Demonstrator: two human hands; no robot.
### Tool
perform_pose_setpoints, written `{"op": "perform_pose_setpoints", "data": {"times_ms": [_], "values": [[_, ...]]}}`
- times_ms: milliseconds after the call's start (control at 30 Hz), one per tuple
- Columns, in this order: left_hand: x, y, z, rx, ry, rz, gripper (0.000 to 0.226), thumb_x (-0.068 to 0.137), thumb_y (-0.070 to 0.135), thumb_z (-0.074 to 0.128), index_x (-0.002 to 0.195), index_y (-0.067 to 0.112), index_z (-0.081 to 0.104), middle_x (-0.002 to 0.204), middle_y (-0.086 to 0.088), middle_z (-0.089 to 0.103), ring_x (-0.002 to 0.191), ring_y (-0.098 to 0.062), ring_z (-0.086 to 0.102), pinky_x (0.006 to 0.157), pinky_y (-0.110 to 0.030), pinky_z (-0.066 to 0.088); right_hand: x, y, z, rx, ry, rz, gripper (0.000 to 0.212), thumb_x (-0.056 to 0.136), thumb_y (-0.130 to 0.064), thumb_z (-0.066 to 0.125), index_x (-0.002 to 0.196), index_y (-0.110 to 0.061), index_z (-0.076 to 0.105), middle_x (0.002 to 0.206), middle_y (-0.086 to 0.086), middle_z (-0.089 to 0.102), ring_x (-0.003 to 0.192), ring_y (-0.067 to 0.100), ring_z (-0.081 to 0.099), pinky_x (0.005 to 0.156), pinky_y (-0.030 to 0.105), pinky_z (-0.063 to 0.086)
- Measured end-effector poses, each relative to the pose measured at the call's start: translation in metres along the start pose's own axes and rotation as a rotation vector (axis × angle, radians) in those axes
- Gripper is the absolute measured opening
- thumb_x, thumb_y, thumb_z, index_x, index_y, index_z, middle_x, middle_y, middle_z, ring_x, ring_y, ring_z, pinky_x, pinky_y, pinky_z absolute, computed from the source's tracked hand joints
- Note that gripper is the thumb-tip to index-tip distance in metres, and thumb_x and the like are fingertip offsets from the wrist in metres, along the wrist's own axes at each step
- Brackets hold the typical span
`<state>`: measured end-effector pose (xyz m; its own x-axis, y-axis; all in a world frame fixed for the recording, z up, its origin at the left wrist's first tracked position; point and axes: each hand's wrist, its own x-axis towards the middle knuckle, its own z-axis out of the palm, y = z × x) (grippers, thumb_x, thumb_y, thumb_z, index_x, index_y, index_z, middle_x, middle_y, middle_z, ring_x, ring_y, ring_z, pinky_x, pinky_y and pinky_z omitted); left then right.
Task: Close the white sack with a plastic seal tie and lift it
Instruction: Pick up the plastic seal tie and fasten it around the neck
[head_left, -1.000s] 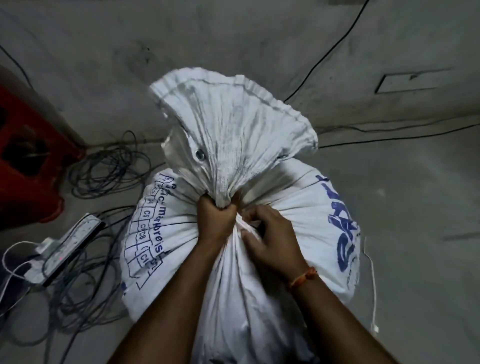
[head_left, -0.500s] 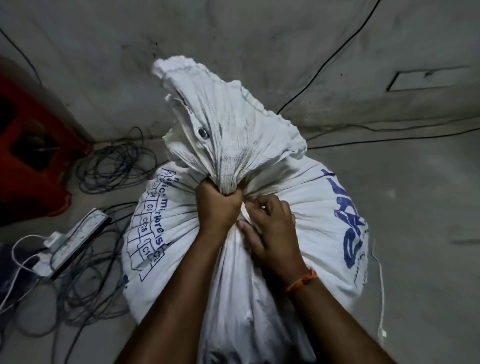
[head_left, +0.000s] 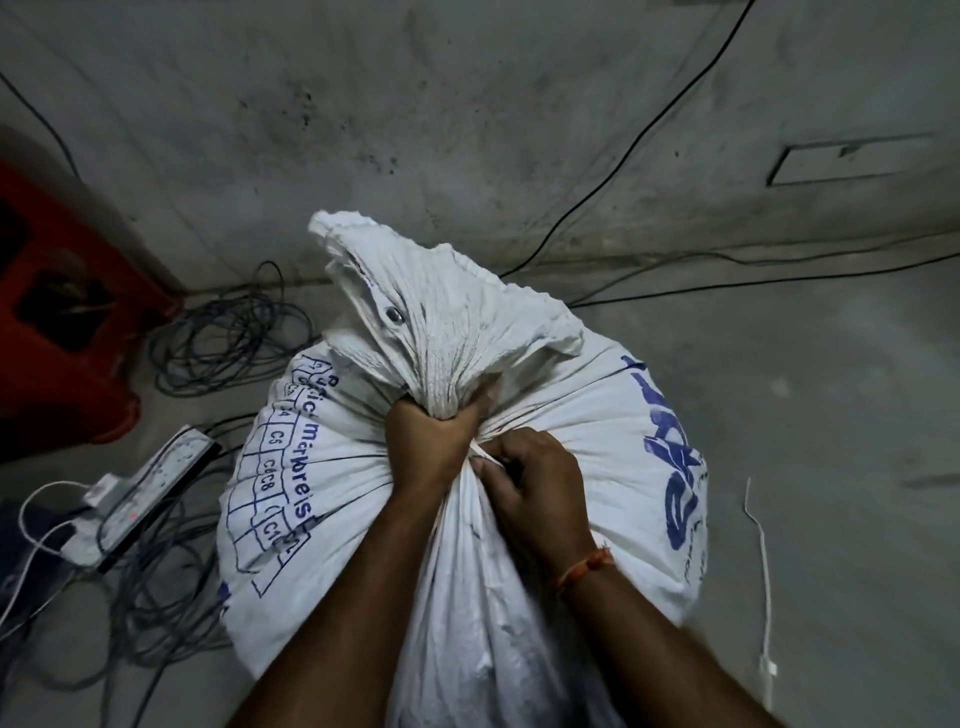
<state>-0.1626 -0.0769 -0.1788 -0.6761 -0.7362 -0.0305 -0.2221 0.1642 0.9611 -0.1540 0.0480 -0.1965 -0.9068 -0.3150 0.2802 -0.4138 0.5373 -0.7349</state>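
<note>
The white sack (head_left: 545, 431) stands on the floor (head_left: 831, 395). Compared with a second ago, its fanned mouth has collapsed narrower above the left hand (head_left: 426, 441), whose grip strangles the neck; beside it, the right hand (head_left: 530, 488) pinches a pale strip there, likely the seal tie, not yet cinched.

I am seeing the left side crowding in: coiled cables (head_left: 228, 338) are lying against the sack (head_left: 597, 415), a power strip (head_left: 150, 483) is sitting among more loose wire, and a red stool (head_left: 57, 312) is standing behind them. On the right the floor (head_left: 841, 415) is lying open, with only a thin white tie (head_left: 761, 561) stretching along it near the sack. Beyond the sack, black cables (head_left: 727, 280) are running along the wall.
</note>
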Motion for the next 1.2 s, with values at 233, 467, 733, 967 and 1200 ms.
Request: {"op": "perform_pose_setpoints", "data": {"times_ms": [233,467,733,967,1200], "values": [[-0.004,-0.002,-0.002,0.063,0.096,-0.006,0.042,0.064,0.034,0.084,0.09,0.002,0.076,0.091,-0.01,0.08,0.093,-0.021,0.077,0.079,-0.038,0.061,-0.006,-0.004,0.013,-0.016,0.072,0.065,0.009,0.079,-0.026,0.074,0.074,-0.02,0.069,0.07,-0.005,0.062,0.073,0.02,0.058,0.065,0.033,0.043],[-0.007,-0.011,0.003,0.197,0.083,-0.021,0.053,0.068,0.048,0.074,0.093,0.001,0.075,0.092,-0.019,0.078,0.093,-0.033,0.075,0.073,-0.04,0.058,-0.007,0.001,0.02,-0.105,0.035,0.094,0.005,0.072,-0.022,0.073,0.077,-0.022,0.072,0.073,-0.004,0.064,0.076,0.021,0.059,0.066,0.025,0.034],[-0.016,-0.005,-0.012,0.393,-0.025,0.071,0.08,0.069,0.05,0.085,0.119,-0.003,0.052,0.116,-0.027,0.066,0.114,-0.045,0.06,0.094,-0.047,0.052,-0.008,-0.003,0.011,-0.067,0.032,0.113,0.005,0.074,-0.024,0.073,0.077,-0.021,0.072,0.074,-0.001,0.065,0.077,0.024,0.06,0.069,0.028,0.036],[-0.05,0.014,-0.055,0.1,-0.13,0.125,0.089,0.059,0.045,0.083,0.131,0.016,0.039,0.132,-0.006,0.055,0.119,-0.016,0.058,0.108,-0.035,0.048,-0.012,-0.028,-0.025,0.249,0.116,0.159,0.033,0.073,-0.032,0.065,0.101,-0.016,0.07,0.098,0.001,0.073,0.093,0.018,0.068,0.083,0.034,0.054],[-0.099,0.06,-0.07,0.114,-0.127,0.399,0.046,0.075,0.021,0.079,0.115,0.023,0.056,0.12,0.002,0.055,0.108,-0.007,0.058,0.095,-0.022,0.048,-0.025,-0.062,-0.085,0.49,0.168,0.187,0.028,0.083,-0.032,0.062,0.11,-0.028,0.067,0.108,-0.013,0.071,0.103,-0.001,0.063,0.077,0.012,0.049]]}}
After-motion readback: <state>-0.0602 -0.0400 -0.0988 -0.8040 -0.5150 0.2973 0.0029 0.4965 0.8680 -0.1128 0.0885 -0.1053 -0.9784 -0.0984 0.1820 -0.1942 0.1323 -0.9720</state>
